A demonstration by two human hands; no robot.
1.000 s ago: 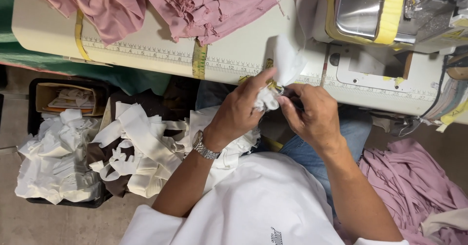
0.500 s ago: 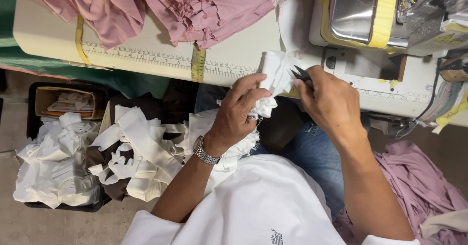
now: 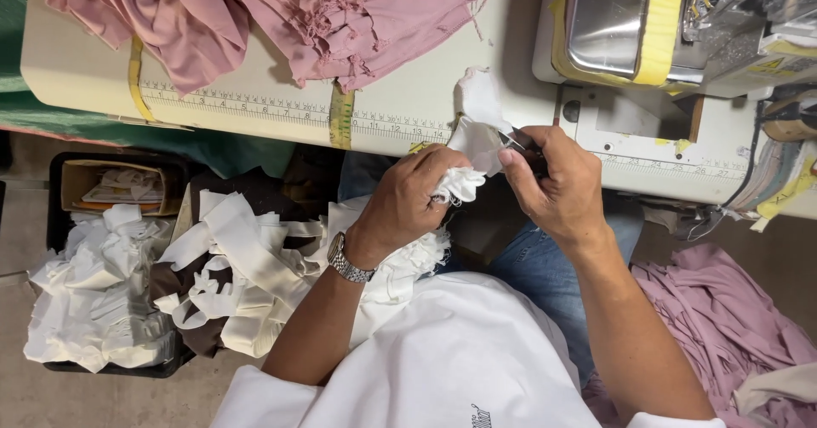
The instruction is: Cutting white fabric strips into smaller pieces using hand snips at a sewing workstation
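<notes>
— Shirt, white (image 3: 442, 360), nearest the camera, on the person's torso; blue jeans (image 3: 545, 266) below it. What next?

— Left hand (image 3: 408, 202), steel wristwatch (image 3: 347, 259) on the wrist, fingers closed tight on a bunched white fabric piece (image 3: 470, 151) held just before the desk edge.

— And the other?

— Right hand (image 3: 557, 185), closed around small dark thread snips (image 3: 521, 143), blades touching the top of the fabric piece.

— To the sides?

— Pile of white fabric strips (image 3: 230, 266) at left, spilling over a black bin (image 3: 111, 364); pink cloth heap (image 3: 723, 317) on the floor at right.

— Farther?

— Cream desk (image 3: 408, 105) with a printed ruler strip (image 3: 230, 109) along its edge, pink garments (image 3: 281, 19) heaped on it, sewing machine (image 3: 664, 28) at far right.
</notes>
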